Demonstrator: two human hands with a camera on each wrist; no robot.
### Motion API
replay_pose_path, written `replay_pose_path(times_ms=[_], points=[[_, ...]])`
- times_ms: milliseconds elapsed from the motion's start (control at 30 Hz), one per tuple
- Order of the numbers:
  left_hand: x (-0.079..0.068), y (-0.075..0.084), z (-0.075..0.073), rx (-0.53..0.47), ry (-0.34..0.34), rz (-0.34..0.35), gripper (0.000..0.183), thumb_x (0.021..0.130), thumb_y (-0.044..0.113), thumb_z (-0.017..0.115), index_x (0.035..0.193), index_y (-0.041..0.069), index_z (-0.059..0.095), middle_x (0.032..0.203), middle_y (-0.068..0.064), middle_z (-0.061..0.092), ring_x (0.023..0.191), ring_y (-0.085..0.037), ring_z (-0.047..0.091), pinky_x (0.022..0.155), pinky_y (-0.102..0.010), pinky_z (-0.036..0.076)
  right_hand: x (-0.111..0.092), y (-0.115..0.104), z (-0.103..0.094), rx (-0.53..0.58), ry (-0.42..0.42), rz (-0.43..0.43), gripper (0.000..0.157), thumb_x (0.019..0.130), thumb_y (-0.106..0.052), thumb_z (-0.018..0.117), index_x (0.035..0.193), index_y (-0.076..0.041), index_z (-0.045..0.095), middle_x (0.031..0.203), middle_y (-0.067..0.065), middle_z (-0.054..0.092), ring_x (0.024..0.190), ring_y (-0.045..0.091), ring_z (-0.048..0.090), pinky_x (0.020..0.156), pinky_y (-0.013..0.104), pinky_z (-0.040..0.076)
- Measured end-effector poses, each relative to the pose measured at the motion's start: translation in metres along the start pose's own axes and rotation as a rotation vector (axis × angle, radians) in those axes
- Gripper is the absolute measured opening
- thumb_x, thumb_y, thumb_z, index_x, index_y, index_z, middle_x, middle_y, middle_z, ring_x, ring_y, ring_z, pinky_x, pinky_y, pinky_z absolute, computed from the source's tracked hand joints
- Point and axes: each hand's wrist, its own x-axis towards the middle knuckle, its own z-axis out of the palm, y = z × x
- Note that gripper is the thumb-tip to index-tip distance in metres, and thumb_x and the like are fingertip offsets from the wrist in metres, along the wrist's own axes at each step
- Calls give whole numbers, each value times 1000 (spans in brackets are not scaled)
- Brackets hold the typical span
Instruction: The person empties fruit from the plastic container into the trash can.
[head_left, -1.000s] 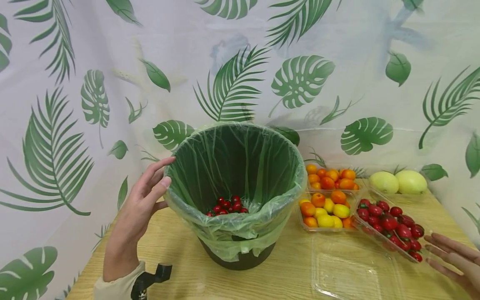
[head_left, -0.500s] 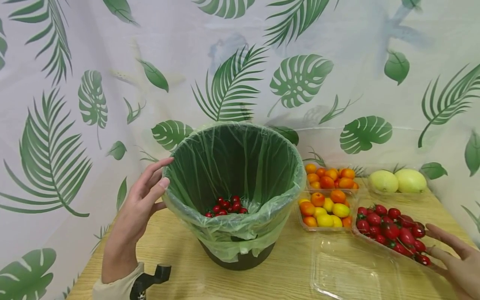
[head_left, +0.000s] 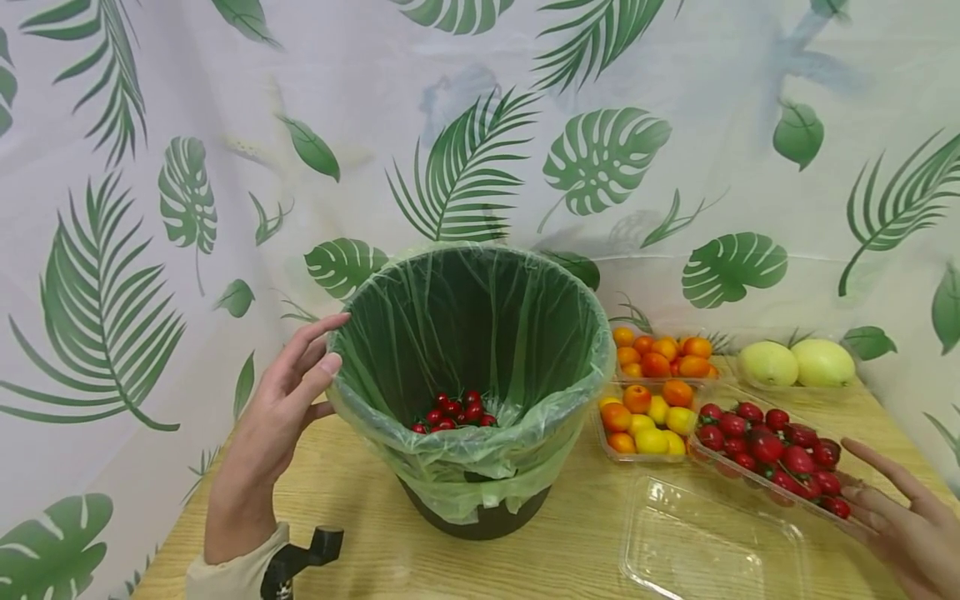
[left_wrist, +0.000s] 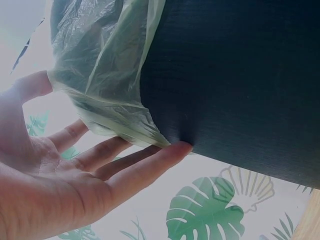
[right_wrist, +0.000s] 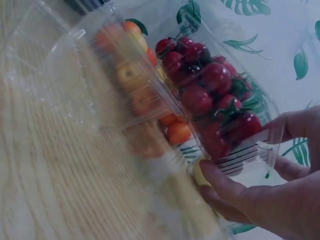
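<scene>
A black bin (head_left: 480,508) lined with a pale green plastic bag (head_left: 480,454) stands on the table, several cherry tomatoes (head_left: 453,411) lying inside. My left hand (head_left: 281,400) is at the bin's left side. In the left wrist view, its extended fingers (left_wrist: 150,172) touch the bag and the dark wall. At the right, my right hand (head_left: 903,517) holds the near end of a clear plastic box (head_left: 780,500) filled with red cherry tomatoes (head_left: 772,450). Its thumb (right_wrist: 227,182) lies on one side of that end, fingers on the other. The box tilts in the right wrist view.
A clear, flat plastic lid or tray (head_left: 708,542) lies in front of the held box. Behind are orange and yellow fruits in one clear box (head_left: 637,457), more orange fruits (head_left: 660,354), and two pale yellow-green melons (head_left: 795,364). A leaf-patterned curtain (head_left: 480,150) backs the wooden table (head_left: 360,500).
My right hand has closed in on the tomato box, taken hold of its end and shifted it slightly left. The left hand and the bin stay where they were.
</scene>
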Motion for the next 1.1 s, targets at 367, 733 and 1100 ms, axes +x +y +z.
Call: replay_pose_path(times_ms=[367, 733, 1100], points=[[0, 0, 0, -1, -1, 10, 47, 110, 26, 47, 157, 21, 41, 168, -6, 21, 154, -29, 16, 91, -38, 50, -4, -1, 4, 79, -136, -44, 64, 112, -5, 35, 154, -51, 26, 162, -5, -27, 97, -4, 63, 79, 29, 57], [0, 0, 0, -4, -2, 7, 48, 110, 26, 48, 157, 22, 41, 168, -7, 20, 155, -29, 15, 91, -38, 50, -14, -20, 12, 231, -127, -117, 67, 110, 0, 32, 156, -48, 20, 160, 3, -23, 88, 19, 68, 77, 56, 58], [0, -1, 0, -13, -4, 11, 48, 110, 26, 48, 157, 21, 41, 168, -6, 20, 155, -29, 13, 91, -37, 50, -14, -46, 22, 225, -177, -262, 70, 111, 0, 28, 161, -44, 6, 159, -12, -41, 95, 15, 73, 76, 50, 59]])
